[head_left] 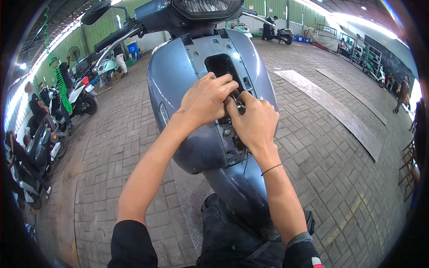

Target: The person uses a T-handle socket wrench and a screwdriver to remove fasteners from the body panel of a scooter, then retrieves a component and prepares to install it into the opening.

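Right in front of me stands a blue-grey scooter [174, 76], its front fairing framing an uncovered centre panel with a dark opening [219, 64]. Both my hands are at the lower end of that opening, close together. My left hand [208, 100] has its fingers curled in at the opening's edge. My right hand [254, 118] pinches with thumb and forefinger beside it. Small dark and metallic parts show between the fingertips, too covered to name. Below my hands, a bolt [227, 132] and a thin dark wire [246, 161] are visible. The front mudguard [241, 187] lies beneath.
Handlebar [118, 38] and mirror [96, 12] reach out at the upper left. Metal plates [330, 111] lie on the brick floor to the right. Other scooters [82, 100] and people stand at the left, near a hanging green coiled hose [62, 85]. Another person [402, 94] is far right.
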Tool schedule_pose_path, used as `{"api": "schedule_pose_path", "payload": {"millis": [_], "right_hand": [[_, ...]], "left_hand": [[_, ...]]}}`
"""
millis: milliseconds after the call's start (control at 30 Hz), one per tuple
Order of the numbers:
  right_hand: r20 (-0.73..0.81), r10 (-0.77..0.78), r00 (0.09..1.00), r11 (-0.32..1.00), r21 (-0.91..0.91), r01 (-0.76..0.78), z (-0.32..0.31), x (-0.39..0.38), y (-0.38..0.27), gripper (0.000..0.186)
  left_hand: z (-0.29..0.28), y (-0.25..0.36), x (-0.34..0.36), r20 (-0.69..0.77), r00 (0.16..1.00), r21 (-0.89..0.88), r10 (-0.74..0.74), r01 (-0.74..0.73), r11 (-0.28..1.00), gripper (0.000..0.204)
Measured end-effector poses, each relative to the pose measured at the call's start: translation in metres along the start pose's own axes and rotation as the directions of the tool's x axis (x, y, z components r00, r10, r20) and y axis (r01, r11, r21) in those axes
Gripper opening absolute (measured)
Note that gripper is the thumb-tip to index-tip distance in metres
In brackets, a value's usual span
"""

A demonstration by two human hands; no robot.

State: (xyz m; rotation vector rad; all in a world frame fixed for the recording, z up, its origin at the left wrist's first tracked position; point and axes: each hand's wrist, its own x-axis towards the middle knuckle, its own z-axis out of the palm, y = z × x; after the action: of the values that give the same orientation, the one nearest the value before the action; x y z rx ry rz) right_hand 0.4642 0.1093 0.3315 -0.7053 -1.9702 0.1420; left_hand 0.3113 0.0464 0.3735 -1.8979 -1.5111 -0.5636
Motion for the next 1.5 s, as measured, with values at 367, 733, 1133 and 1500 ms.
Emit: {"api": "schedule_pose_path", "payload": {"millis": [367, 733, 1133, 1500], "right_hand": [[-0.033, -0.018, 0.999, 0.999, 0.028, 0.019, 0.0, 0.0, -0.003, 0.024], [0.016, 0.077, 0.997, 0.987, 0.14, -0.078, 0.006, 0.004, -0.001, 0.026], [0.037, -0.163, 0.986, 0.986, -0.03, 0.164, -0.007, 0.009, 0.004, 0.017], [0.147, -0.292, 0.945, 0.939, -0.146, 0.313, -0.016, 0.011, 0.009, 0.019]], "left_hand": [[-0.001, 0.001, 0.001, -0.009, 1.0, -0.018, 0.0, -0.001, 1.0, 0.043], [-0.002, 0.0, 0.0, -0.027, 1.0, -0.032, -0.009, 0.009, 0.999, 0.039], [0.001, -0.002, 0.001, 0.003, 1.0, -0.036, 0.028, -0.028, 0.999, 0.041], [-0.002, 0.001, 0.004, 0.06, 0.998, -0.017, 0.035, -0.034, 0.999, 0.04]]}}
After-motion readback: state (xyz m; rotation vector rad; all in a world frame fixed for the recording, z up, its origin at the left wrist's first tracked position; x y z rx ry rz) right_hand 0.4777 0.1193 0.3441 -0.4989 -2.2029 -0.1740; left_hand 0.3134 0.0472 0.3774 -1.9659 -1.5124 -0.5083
